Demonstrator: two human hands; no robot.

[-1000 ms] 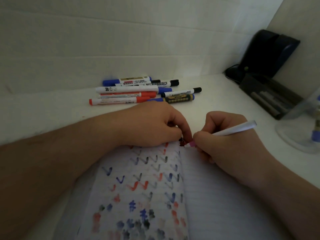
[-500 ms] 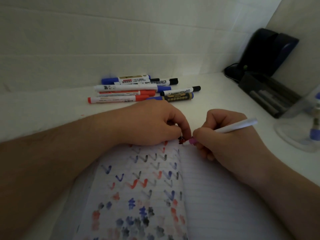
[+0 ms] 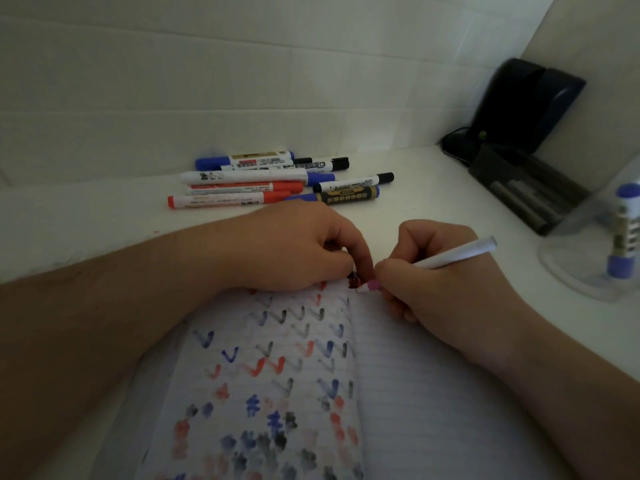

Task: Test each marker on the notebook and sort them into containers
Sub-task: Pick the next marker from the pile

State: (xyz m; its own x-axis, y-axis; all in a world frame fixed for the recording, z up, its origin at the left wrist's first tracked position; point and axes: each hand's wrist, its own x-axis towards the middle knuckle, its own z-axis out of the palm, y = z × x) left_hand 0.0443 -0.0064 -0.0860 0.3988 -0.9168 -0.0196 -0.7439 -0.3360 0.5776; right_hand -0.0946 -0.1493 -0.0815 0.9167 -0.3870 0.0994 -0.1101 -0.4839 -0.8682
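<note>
An open lined notebook (image 3: 433, 393) lies in front of me, its left page full of red, blue and black test marks. My right hand (image 3: 443, 292) grips a white marker (image 3: 457, 254) with a pink collar, its tip on the paper at the top of the spine beside a dark red scribble. My left hand (image 3: 294, 251) rests on the top of the left page with the index fingertip pressing the paper. Its other fingers curl round something small and dark, seemingly the cap. Several capped markers (image 3: 263, 183) lie in a pile behind my hands.
A clear plastic container (image 3: 568, 268) at the right holds an upright blue-capped marker (image 3: 625, 233). Behind it a dark tray (image 3: 526, 192) holds several grey pens, next to a black device (image 3: 526, 102) in the corner. A white wall closes the back.
Both hands stay in place at the top of the spine. The marker tip makes only tiny movements over the dark red scribble.
</note>
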